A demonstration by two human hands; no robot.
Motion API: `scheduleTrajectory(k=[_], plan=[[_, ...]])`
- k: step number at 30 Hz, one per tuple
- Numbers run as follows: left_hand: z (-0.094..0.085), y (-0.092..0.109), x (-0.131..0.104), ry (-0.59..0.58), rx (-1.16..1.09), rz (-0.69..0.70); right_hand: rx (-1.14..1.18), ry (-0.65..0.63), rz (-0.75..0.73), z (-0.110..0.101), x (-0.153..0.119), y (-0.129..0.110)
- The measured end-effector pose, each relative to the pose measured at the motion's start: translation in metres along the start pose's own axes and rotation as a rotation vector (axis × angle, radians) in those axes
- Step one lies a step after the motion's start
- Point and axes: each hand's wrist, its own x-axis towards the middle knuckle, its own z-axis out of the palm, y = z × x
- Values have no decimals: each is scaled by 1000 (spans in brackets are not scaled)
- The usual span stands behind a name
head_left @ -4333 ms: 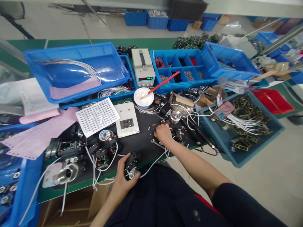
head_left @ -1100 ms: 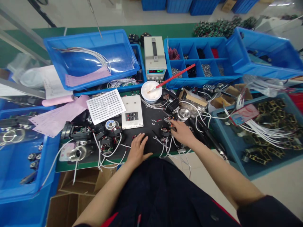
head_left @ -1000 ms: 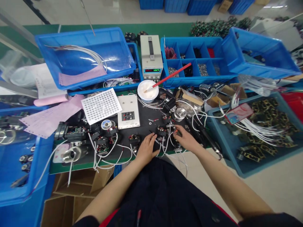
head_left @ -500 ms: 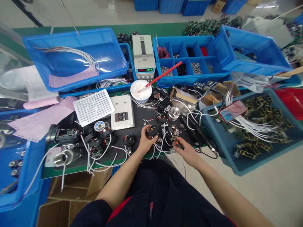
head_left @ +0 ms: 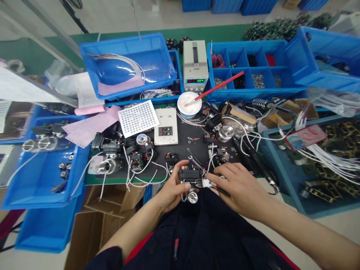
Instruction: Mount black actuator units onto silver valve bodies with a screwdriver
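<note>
My left hand (head_left: 176, 189) grips a black motor-valve unit (head_left: 191, 173) with a round silver metal end (head_left: 192, 196) pointing down toward me. In my right hand (head_left: 239, 189) is a pair of pliers (head_left: 221, 190) with black-and-orange handles, its front end close against the unit's right side. A small white piece (head_left: 206, 182) shows beside the tool's tip; whether the jaws hold it I cannot tell. Just beyond the unit, a silver spanner (head_left: 191, 154) lies on the black mat (head_left: 182, 131). Right of it sits another circuit assembly (head_left: 222, 154) with white cable.
Several similar units (head_left: 137, 161) with white cables lie at left. A switch box (head_left: 166, 131), a white bowl (head_left: 182, 108) with a red brush, and a power supply (head_left: 195, 63) stand behind. A soldering iron (head_left: 260, 165) lies right, near a teal bin (head_left: 289, 195).
My left hand has raised the motor-valve unit off the mat toward my body. My right hand has brought the pliers to it. The view has swung left.
</note>
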Motion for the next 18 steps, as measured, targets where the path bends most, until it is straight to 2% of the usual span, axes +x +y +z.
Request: scheduleTrajectory(k=[2, 6, 9, 12, 18], plan=[[2, 1, -8, 30, -4, 2, -61, -9, -20, -5, 2, -8], [3, 1, -22, 3, -118, 52, -184, 14, -64, -13, 3, -24], [-2, -4, -29, 25, -185, -60, -215, 19, -116, -16, -3, -35], [-7, -13, -34, 54, -117, -159, -206, 10, -155, -13, -14, -44], [-2, -30, -47, 105, 23, 15, -237, 20, -200, -14, -25, -62]])
